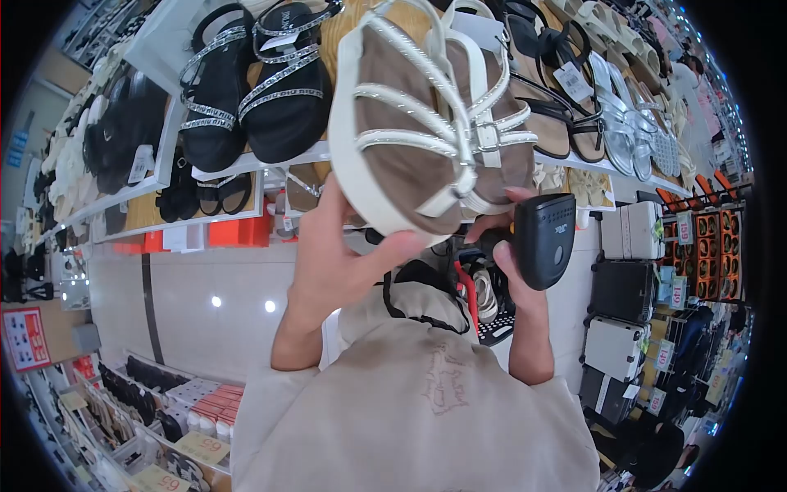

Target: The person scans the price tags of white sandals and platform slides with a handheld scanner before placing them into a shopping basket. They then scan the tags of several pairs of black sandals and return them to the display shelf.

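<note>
My left hand (340, 254) grips a white sandal (354, 143) by its toe end, thumb on the near edge and fingers behind the sole. The sandal has a brown footbed and thin shiny silver straps, and it is lifted close to the camera. Just behind it is its matching sandal (518, 164), with a white tag (479, 31) near the top. In my right hand (516, 275) is a black handheld barcode scanner (548, 238), its rounded head beside the matching sandal's toe. Most of the scanner's handle is hidden by my fingers.
Black sandals with glittery straps (283, 107) stand on the shelf to the left. Silver sandals (620, 115) are displayed at right. Orange-red boxes (238, 231) sit under the shelf. Suitcases (630, 283) line the right side. Low shoe bins (176, 410) are at lower left.
</note>
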Available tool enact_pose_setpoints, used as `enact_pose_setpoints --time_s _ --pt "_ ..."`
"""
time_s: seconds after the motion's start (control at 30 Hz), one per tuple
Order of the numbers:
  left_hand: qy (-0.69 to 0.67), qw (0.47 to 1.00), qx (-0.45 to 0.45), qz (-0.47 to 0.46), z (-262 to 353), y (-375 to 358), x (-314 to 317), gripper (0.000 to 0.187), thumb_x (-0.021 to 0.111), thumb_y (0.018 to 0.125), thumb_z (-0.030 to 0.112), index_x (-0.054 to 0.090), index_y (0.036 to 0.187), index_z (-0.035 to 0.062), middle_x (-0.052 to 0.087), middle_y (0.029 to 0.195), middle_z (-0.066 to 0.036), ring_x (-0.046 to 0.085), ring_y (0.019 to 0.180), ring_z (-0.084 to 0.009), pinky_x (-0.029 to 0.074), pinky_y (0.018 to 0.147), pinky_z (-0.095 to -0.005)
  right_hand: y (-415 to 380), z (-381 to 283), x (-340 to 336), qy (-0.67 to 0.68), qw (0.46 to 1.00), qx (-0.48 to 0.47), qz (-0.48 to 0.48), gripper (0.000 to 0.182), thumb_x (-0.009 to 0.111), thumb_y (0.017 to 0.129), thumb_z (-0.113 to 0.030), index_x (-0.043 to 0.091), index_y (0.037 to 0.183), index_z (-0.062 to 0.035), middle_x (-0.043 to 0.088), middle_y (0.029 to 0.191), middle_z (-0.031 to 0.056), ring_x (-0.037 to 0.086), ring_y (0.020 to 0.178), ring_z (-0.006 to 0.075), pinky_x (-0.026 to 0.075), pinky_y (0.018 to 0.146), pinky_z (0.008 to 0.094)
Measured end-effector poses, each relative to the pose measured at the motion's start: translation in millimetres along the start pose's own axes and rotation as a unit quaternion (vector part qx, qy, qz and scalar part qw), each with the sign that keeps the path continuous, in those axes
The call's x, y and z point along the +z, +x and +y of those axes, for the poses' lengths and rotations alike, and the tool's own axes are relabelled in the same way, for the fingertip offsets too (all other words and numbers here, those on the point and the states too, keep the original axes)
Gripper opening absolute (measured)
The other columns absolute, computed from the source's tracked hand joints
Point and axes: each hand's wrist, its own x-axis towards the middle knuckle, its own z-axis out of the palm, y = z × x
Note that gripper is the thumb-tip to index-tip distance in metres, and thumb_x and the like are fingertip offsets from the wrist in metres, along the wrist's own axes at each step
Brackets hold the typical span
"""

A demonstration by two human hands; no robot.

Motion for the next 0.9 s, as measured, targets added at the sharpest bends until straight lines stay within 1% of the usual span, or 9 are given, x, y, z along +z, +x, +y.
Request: enact_pose_setpoints --time_s 0.1,0.23,0.37,0.47,0.53,0.67,0.77,0.83,0.9 --pt "-0.080 0.995 0.046 0.028 -32 -3 2 0.078 0.077 0.088 0.036 0.039 0.141 -0.0068 0.063 0.125 -0.015 0.064 0.109 -0.0193 0.051 0.094 -0.0328 1 3 -7 -0.002 1.000 -0.003 -0.024 0.059 0.071 0.088 -0.006 0.042 0.140 -0.0014 0.066 0.092 0.0092 0.065 0.086 0.0147 0.048 0.073 0.0274" --pt "-0.122 0.992 0.016 0.003 -62 12 -3 0.072 0.068 0.096 0.035 0.034 0.144 -0.0077 0.058 0.130 -0.014 0.061 0.114 -0.0192 0.050 0.097 -0.0340 3 4 -13 -0.003 0.998 0.025 -0.052 0.055 0.070 0.088 -0.006 0.045 0.137 -0.0012 0.065 0.092 0.0081 0.065 0.084 0.0148 0.048 0.072 0.0270" --pt "-0.161 0.986 -0.039 -0.023 -56 19 3 0.052 0.051 0.105 0.033 0.040 0.137 -0.0057 0.064 0.116 -0.016 0.070 0.095 -0.0221 0.057 0.083 -0.0345 8 7 -9 0.041 0.998 -0.004 -0.050 0.050 0.070 0.085 0.001 0.051 0.131 -0.0006 0.063 0.096 0.0077 0.064 0.084 0.0136 0.049 0.072 0.0272" --pt "-0.120 0.987 -0.099 0.046 -56 13 17 0.045 0.041 0.108 0.037 0.046 0.127 -0.0032 0.069 0.096 -0.013 0.072 0.081 -0.0219 0.058 0.074 -0.0314 10 8 -10 0.027 0.998 -0.017 -0.055 0.048 0.070 0.083 0.007 0.053 0.128 -0.0005 0.062 0.103 0.0075 0.064 0.085 0.0134 0.050 0.072 0.0283" --pt "-0.129 0.983 -0.110 0.077 -48 11 27 0.043 0.040 0.108 0.037 0.047 0.124 -0.0025 0.069 0.093 -0.013 0.071 0.079 -0.0213 0.058 0.072 -0.0310 11 11 -10 0.010 0.998 -0.042 -0.056 0.046 0.070 0.082 0.010 0.056 0.124 -0.0007 0.058 0.115 0.0073 0.064 0.087 0.0138 0.051 0.074 0.0294" --pt "-0.188 0.963 -0.140 0.132 -35 13 24 0.039 0.041 0.108 0.037 0.051 0.113 -0.0005 0.068 0.086 -0.012 0.069 0.073 -0.0197 0.056 0.066 -0.0297 10 19 -8 0.049 0.996 -0.038 -0.060 0.049 0.069 0.081 0.011 0.054 0.126 -0.0011 0.058 0.114 0.0074 0.064 0.087 0.0145 0.052 0.073 0.0291" --pt "-0.149 0.961 -0.183 0.146 -23 16 19 0.040 0.043 0.107 0.039 0.052 0.111 -0.0002 0.068 0.083 -0.011 0.069 0.071 -0.0196 0.055 0.064 -0.0288 7 10 -3 0.053 0.998 -0.013 -0.035 0.047 0.069 0.086 0.005 0.050 0.129 -0.0021 0.059 0.109 0.0097 0.065 0.088 0.0172 0.052 0.071 0.0314" --pt "-0.150 0.959 -0.193 0.143 -22 12 24 0.042 0.043 0.107 0.040 0.052 0.111 -0.0003 0.068 0.091 -0.013 0.069 0.074 -0.0205 0.056 0.063 -0.0299 6 2 3 0.164 0.986 -0.023 0.036 0.042 0.067 0.095 -0.024 0.043 0.125 -0.0067 0.060 0.102 0.0147 0.063 0.084 0.0217 0.048 0.077 0.0350" --pt "-0.213 0.938 -0.220 0.164 -22 3 31 0.042 0.043 0.107 0.041 0.051 0.111 0.0000 0.067 0.105 -0.016 0.069 0.076 -0.0214 0.058 0.065 -0.0328 3 -6 4 0.176 0.982 -0.017 0.059 0.041 0.063 0.096 -0.028 0.042 0.124 -0.0080 0.061 0.104 0.0171 0.063 0.081 0.0231 0.048 0.077 0.0364"
